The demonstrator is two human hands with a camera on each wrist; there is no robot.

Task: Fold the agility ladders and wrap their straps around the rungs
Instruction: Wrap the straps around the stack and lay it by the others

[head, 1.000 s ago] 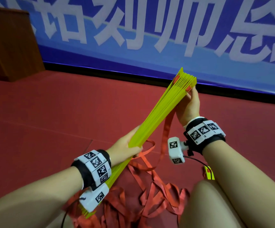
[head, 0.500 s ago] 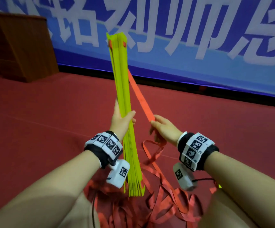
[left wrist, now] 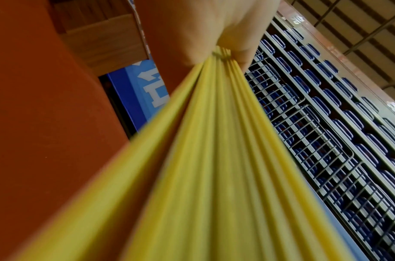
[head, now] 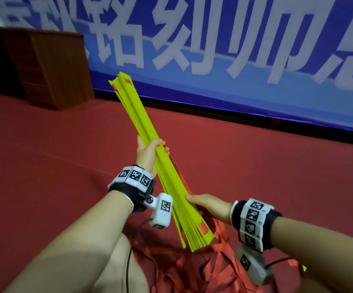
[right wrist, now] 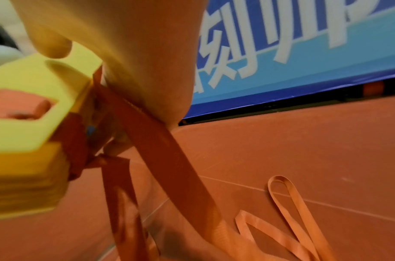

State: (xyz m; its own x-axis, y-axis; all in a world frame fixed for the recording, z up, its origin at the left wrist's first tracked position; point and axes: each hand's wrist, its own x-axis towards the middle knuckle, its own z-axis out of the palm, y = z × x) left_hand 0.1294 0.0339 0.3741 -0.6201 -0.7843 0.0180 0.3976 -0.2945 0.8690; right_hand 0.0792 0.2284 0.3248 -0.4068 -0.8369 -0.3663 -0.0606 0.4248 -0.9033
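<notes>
A stack of flat yellow rungs (head: 150, 149) slants from upper left down to lower right in the head view. My left hand (head: 148, 153) grips the stack at its middle, fingers curled round it. The left wrist view shows the yellow rungs (left wrist: 214, 159) fanning out from that hand (left wrist: 223, 35). My right hand (head: 208, 205) holds the stack's lower part from the right, thumb on top. In the right wrist view the thumb presses the yellow rungs (right wrist: 33, 98) and an orange strap (right wrist: 169, 155) runs under the palm. Loose orange straps (head: 220, 269) lie heaped on the floor below.
The floor is red mat (head: 255, 166). A blue banner with white characters (head: 234, 49) runs along the back. A brown wooden cabinet (head: 44, 66) stands at the far left. My bare knees (head: 116, 267) sit low in the head view. Loops of strap (right wrist: 288, 203) lie on the mat.
The stack tipped from upright to leaning left at the top. My right hand left the taut strap it pinched and took hold of the stack's lower part.
</notes>
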